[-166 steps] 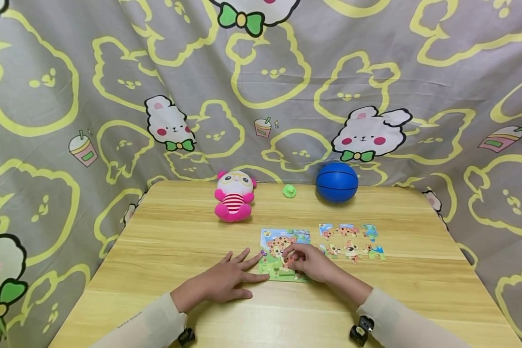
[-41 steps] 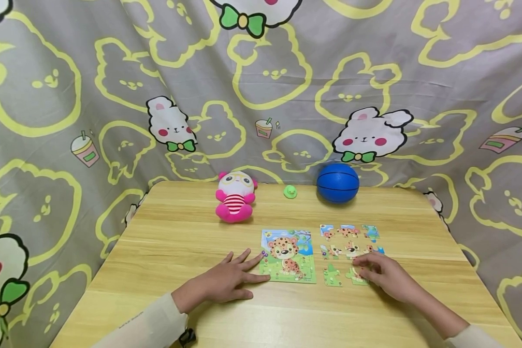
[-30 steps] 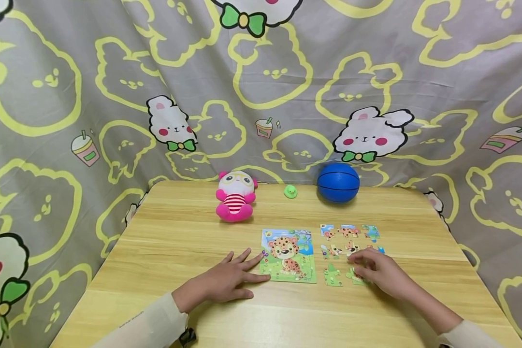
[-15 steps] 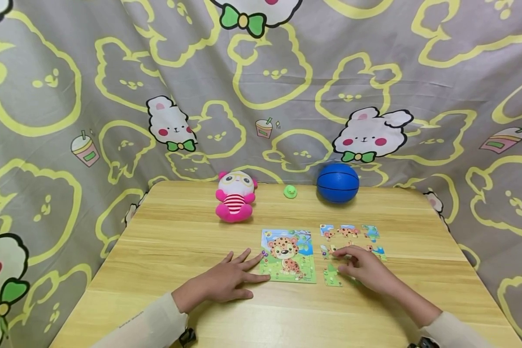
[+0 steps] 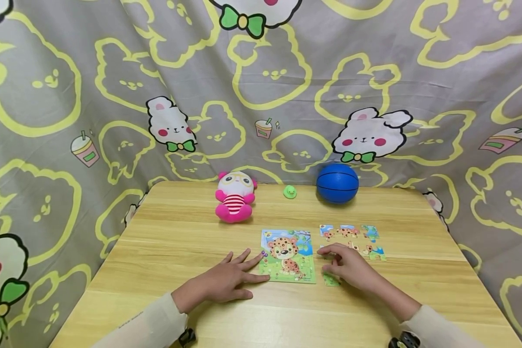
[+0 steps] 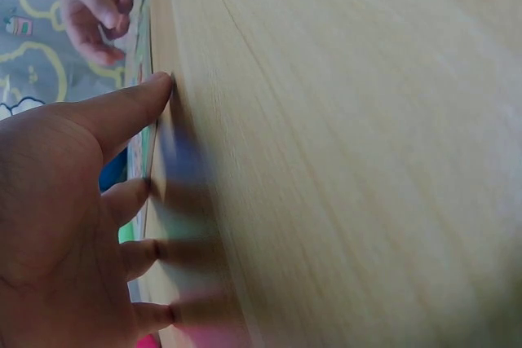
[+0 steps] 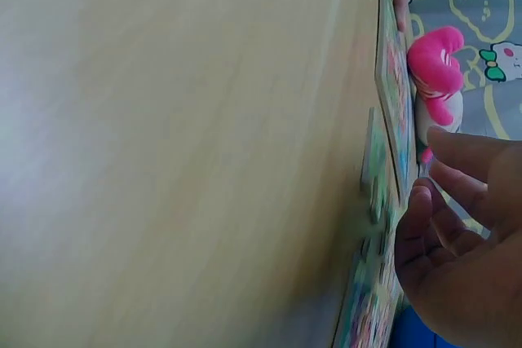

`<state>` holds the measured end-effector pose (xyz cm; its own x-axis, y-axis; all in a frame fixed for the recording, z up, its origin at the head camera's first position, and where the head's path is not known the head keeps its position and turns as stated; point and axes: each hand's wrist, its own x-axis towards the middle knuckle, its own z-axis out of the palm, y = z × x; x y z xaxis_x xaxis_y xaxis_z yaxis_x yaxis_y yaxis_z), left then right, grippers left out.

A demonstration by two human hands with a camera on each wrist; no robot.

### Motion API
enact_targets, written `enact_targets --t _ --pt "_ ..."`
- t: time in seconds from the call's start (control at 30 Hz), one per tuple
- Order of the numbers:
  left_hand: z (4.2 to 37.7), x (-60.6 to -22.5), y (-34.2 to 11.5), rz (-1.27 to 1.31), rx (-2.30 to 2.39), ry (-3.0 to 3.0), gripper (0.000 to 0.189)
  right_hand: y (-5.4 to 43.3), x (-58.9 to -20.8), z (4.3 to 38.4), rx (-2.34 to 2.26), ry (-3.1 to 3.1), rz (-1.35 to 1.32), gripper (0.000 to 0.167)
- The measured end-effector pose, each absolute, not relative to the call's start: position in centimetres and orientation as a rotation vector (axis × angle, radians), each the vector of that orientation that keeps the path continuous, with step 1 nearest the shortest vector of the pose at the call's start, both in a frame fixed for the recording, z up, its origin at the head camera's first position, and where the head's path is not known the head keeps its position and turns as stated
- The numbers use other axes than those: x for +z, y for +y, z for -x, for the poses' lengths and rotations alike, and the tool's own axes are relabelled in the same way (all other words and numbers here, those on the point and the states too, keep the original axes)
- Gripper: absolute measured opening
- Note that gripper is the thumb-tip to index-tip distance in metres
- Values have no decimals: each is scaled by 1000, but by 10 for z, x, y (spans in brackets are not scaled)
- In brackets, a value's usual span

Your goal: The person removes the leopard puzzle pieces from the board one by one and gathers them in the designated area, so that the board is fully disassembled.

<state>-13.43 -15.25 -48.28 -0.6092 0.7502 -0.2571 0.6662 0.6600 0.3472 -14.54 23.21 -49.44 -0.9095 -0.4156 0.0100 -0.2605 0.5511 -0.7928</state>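
Note:
A square puzzle board (image 5: 306,271) with a spotted leopard cub picture lies flat on the table. My left hand (image 5: 226,280) rests spread on the table, its index finger and thumb side at the board's left edge. To the right of the board, loose jigsaw pieces (image 5: 347,232) lie in spaced rows. My right hand (image 5: 352,266) hovers over the left end of these rows, fingers loosely bent; the right wrist view shows a gap between thumb and index finger with nothing in it. Beneath it, a green jigsaw piece (image 5: 331,280) shows partly, while other pieces are hidden.
At the back of the wooden table (image 5: 178,208) sit a pink panda plush (image 5: 234,203), a small green duck (image 5: 289,192) and a blue ball (image 5: 337,183). A patterned curtain (image 5: 287,72) hangs behind the table's far edge.
Earlier my right hand held a green jigsaw piece over the board; bottom-row pieces now lie on the table to its right. Lately that hand has slid left across the rows. My left hand stays put.

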Motion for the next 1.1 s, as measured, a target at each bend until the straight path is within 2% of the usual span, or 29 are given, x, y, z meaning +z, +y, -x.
enact_targets --t 0.6,1.1 --pt "135 -483 -153 -1132 305 2497 53 194 -494 148 -1212 2559 617 51" --pt "134 -481 -152 -1136 299 2503 53 183 -496 146 -1059 2661 706 47"
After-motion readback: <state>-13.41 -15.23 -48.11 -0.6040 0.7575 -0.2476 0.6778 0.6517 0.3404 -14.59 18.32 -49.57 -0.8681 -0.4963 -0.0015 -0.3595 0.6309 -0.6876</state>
